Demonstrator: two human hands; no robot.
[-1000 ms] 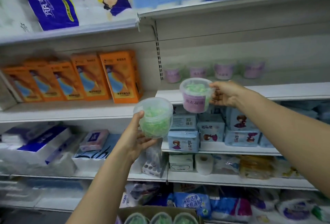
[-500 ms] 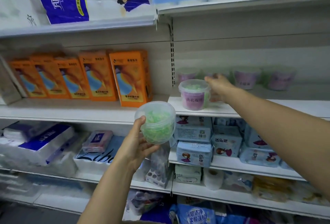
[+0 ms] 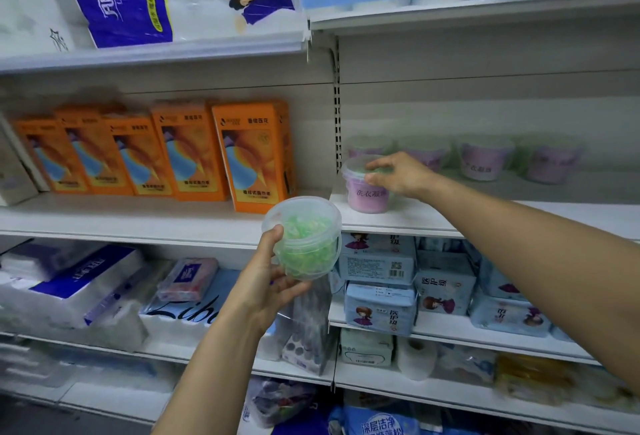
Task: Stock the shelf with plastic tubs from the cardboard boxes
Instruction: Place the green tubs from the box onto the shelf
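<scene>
fingers (image 3: pixel 381 165) of right hand (image 3: pixel 403 174) grip pink tub (image 3: pixel 367 197) standing on shelf (image 3: pixel 408 218); left hand (image 3: pixel 266 282) holds green tub (image 3: pixel 304 247).

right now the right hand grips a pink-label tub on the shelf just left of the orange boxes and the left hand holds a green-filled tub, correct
One slip: in the head view the pink-label tub stands right of the orange boxes, not left. The right hand does grip it on the shelf, and the left hand holds the green-filled tub.
</scene>
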